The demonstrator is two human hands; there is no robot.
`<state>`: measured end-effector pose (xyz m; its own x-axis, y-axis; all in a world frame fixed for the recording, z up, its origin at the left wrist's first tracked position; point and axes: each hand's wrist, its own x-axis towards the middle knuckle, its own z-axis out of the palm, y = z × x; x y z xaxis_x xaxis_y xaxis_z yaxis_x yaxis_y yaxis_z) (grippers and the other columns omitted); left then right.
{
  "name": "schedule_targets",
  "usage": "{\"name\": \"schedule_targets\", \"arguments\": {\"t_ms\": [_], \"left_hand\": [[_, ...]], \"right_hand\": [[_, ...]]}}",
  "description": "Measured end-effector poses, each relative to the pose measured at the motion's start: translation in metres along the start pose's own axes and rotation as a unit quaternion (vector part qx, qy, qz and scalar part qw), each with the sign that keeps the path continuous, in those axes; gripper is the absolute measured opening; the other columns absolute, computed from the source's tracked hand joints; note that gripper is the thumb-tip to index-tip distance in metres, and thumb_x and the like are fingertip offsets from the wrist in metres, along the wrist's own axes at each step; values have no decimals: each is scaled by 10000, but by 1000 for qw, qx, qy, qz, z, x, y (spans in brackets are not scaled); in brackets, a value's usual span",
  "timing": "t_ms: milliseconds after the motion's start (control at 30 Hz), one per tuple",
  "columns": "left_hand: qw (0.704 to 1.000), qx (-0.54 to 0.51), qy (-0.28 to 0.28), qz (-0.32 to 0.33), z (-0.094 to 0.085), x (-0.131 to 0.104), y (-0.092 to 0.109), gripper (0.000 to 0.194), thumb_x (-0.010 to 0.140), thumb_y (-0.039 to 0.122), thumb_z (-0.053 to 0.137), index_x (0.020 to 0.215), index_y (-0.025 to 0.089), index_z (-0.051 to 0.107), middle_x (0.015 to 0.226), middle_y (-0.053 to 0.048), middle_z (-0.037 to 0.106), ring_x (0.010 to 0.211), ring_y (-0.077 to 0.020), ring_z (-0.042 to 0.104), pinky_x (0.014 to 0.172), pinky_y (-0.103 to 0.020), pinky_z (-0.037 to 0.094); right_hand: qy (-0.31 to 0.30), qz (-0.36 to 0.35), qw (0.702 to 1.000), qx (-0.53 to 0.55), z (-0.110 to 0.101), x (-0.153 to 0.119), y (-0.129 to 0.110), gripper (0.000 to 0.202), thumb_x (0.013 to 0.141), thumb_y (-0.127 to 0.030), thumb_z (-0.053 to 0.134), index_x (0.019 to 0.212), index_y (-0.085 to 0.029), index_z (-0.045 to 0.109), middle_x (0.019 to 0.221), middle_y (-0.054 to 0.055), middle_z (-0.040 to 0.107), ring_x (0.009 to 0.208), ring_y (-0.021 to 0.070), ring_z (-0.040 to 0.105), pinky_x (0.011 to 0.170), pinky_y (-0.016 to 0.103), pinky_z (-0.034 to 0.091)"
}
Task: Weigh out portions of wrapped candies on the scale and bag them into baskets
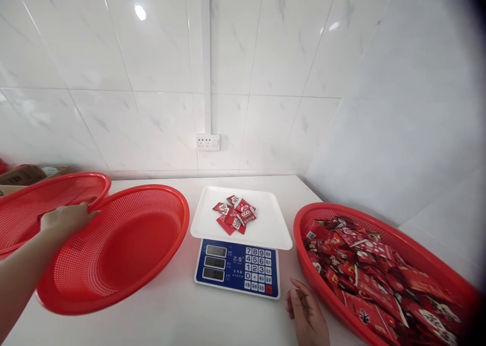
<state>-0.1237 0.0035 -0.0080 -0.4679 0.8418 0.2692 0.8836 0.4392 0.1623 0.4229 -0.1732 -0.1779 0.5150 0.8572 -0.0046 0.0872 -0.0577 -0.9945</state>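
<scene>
My left hand reaches over the adjoining rims of two red plastic baskets at the left. Its back faces me and most fingers are hidden. Dark red bits show beside it, but whether it holds them is unclear. Loosely curled, my right hand is by the table's front edge, with nothing visible in it. It is between a digital scale and a red basket heaped with red snack packets. Several small red packets lie in a loose pile on the scale's white tray.
The nearer left basket shows its bare bottom. Behind it, the far left basket stands beside cardboard boxes. A tiled wall with a socket borders the white table. Pale sheeting hangs at the right.
</scene>
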Motion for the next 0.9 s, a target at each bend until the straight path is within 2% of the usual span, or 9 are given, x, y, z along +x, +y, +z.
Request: {"name": "schedule_targets", "arguments": {"t_ms": [67, 133, 267, 333, 433, 567, 700, 767, 900], "left_hand": [[992, 97, -86, -4, -4, -6, 8, 634, 726, 636, 508, 1103, 130, 567, 947, -121, 651, 947, -318, 584, 793, -518, 444], [985, 138, -103, 11, -7, -13, 15, 579, 822, 508, 449, 1279, 152, 430, 1158, -142, 582, 1073, -327, 537, 840, -487, 435], [988, 95, -28, 116, -7, -43, 32, 567, 871, 434, 399, 1359, 158, 313, 1353, -136, 441, 1245, -319, 406, 970, -466, 371], [981, 23, 23, 193, -6, -71, 44, 537, 904, 445, 313, 1354, 150, 316, 1375, -128, 426, 1305, -292, 346, 1037, -457, 318], [968, -91, 29, 231, -2, -126, 62, 563, 898, 502, 313, 1374, 202, 296, 1421, -102, 384, 1359, -289, 265, 1045, -464, 339], [940, -148, 72, 298, 11, -196, 77, 558, 872, 491, 406, 1370, 259, 310, 1408, -83, 425, 1336, -269, 332, 1013, -450, 406], [914, -129, 134, 360, 19, -233, 88, 488, 881, 414, 433, 1341, 265, 372, 1330, -75, 521, 1277, -253, 427, 1056, -473, 358], [924, -112, 113, 348, 18, -239, 93, 475, 880, 435, 423, 1319, 253, 419, 1313, -79, 539, 1220, -260, 492, 1015, -462, 409], [947, -84, 22, 309, 13, -242, 100, 453, 900, 457, 352, 1265, 231, 497, 1238, -73, 602, 1034, -252, 623, 798, -384, 546]], "right_hand": [[-4, -1, 1000, -2, 0, 0, 0, 529, 728, -614, 566, 1029, -179, 576, 602, -14, 569, 546, 160, 520, 533, 274, 451], [-4, -2, 1000, -3, 1, 0, 0, 526, 729, -615, 564, 1026, -181, 576, 605, -14, 570, 551, 162, 523, 537, 275, 453], [6, -4, 1000, -2, 3, 1, -1, 563, 697, -644, 569, 1010, -176, 579, 605, -13, 569, 553, 162, 520, 530, 279, 454], [10, -4, 1000, -2, 3, 0, -3, 596, 682, -667, 562, 1008, -168, 575, 602, -14, 565, 554, 162, 516, 530, 279, 451], [13, -3, 1000, -10, 4, 0, -6, 623, 685, -684, 540, 1020, -159, 562, 606, -16, 562, 562, 160, 510, 544, 281, 446], [13, -13, 1000, -16, 3, -1, -8, 618, 692, -687, 524, 1012, -160, 562, 586, -24, 541, 555, 157, 496, 549, 284, 436], [9, -14, 1000, -8, 4, 1, -4, 621, 676, -687, 540, 1005, -161, 563, 608, -14, 553, 554, 155, 498, 539, 285, 438], [3, -17, 1000, -6, 4, 2, -2, 619, 675, -681, 547, 1008, -159, 564, 620, -10, 561, 555, 155, 503, 535, 285, 441], [-6, -34, 999, 0, 5, 4, 2, 590, 692, -658, 550, 1008, -161, 566, 625, -13, 563, 561, 154, 512, 527, 280, 442]]}}
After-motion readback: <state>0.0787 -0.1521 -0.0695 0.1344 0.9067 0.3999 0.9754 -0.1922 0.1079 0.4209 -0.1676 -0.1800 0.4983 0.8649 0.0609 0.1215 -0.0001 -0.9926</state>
